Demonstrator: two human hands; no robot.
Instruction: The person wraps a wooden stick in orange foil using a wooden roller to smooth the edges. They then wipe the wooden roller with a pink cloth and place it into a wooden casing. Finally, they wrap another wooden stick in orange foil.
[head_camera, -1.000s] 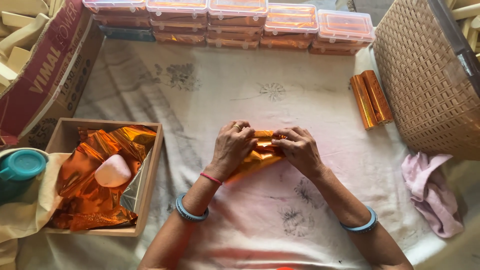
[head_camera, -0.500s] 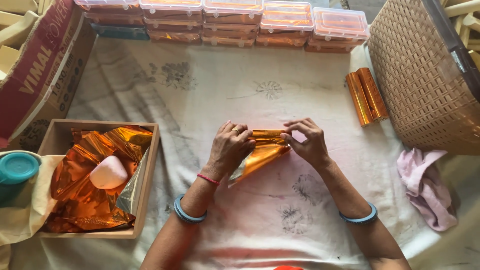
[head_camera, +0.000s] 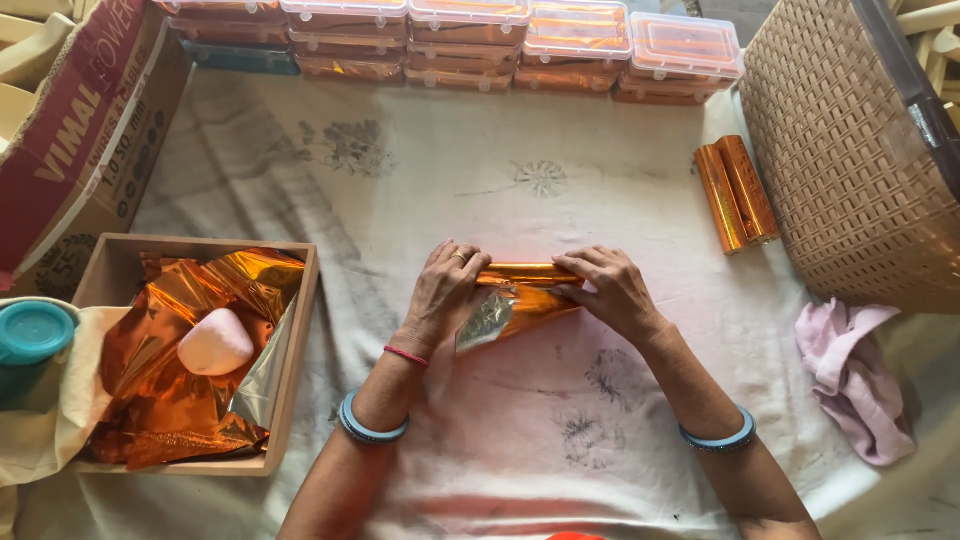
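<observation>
Cloth-covered worktop noted. Orange foil roll at centre, pinned flat between left hand and right hand; fingers pressed on ends, loose flap trailing beneath, likely for tight rolling. Finished rolls laid aside by wicker basket.

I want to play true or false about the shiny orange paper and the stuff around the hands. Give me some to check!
1. Both hands, left hand and right hand, press on the orange foil roll. True.
2. Two finished foil rolls lie beside the woven basket. True.
3. The wooden tray holds blue paper. False: it holds crumpled orange foil sheets with a pale pink lump on top.
4. The pink cloth lies inside the basket. False: it lies on the white sheet, below the basket.
5. Clear plastic boxes line the far edge. True.
</observation>
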